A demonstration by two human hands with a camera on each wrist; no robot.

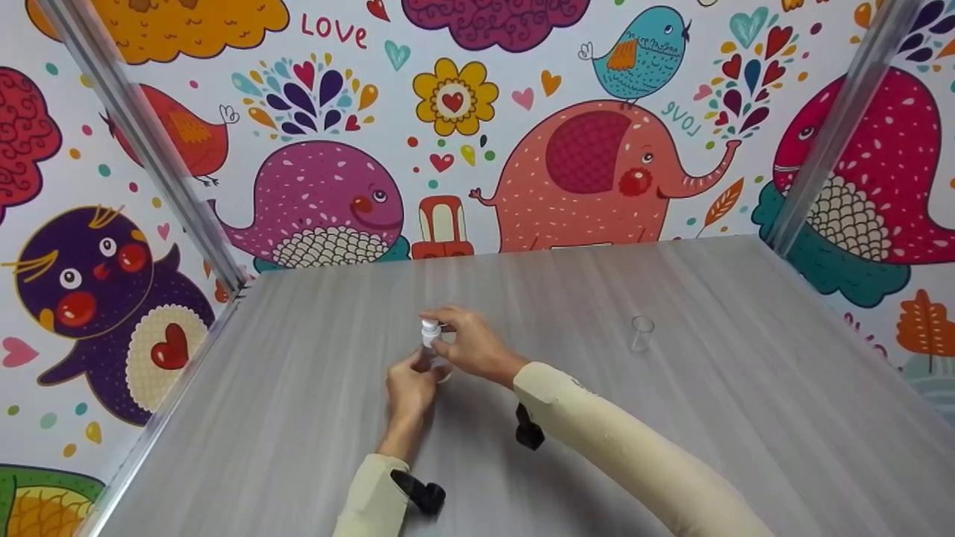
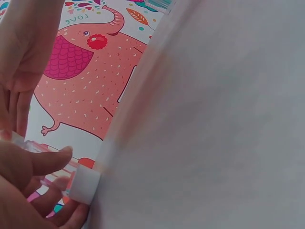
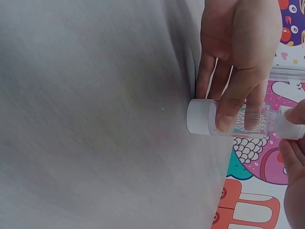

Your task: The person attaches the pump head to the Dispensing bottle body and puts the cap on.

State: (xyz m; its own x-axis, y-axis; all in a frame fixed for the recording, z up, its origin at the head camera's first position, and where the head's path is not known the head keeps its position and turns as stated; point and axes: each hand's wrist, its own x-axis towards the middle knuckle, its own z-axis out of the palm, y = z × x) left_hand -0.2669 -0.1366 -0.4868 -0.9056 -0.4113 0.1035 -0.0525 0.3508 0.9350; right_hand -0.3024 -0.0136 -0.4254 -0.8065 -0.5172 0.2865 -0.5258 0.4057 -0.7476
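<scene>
A clear bottle (image 3: 263,130) with a white base (image 3: 199,117) stands upright on the table. My left hand (image 1: 410,388) holds its transparent body between thumb and fingers. Above it, my right hand (image 1: 476,344) pinches the white pump-like top (image 1: 430,330) at the neck. From the right wrist view, the top (image 3: 286,125) sits at the neck; whether it is loose or fastened I cannot tell. Fingers hide much of the bottle's body in the head view. The left wrist view shows the white base (image 2: 86,185) below my left fingers.
To the right on the grey wood-grain table (image 1: 567,298) stands a small clear cylinder (image 1: 642,334), like a cap or cup. Patterned walls enclose the table's back and sides, with metal posts (image 1: 843,134) at the corners.
</scene>
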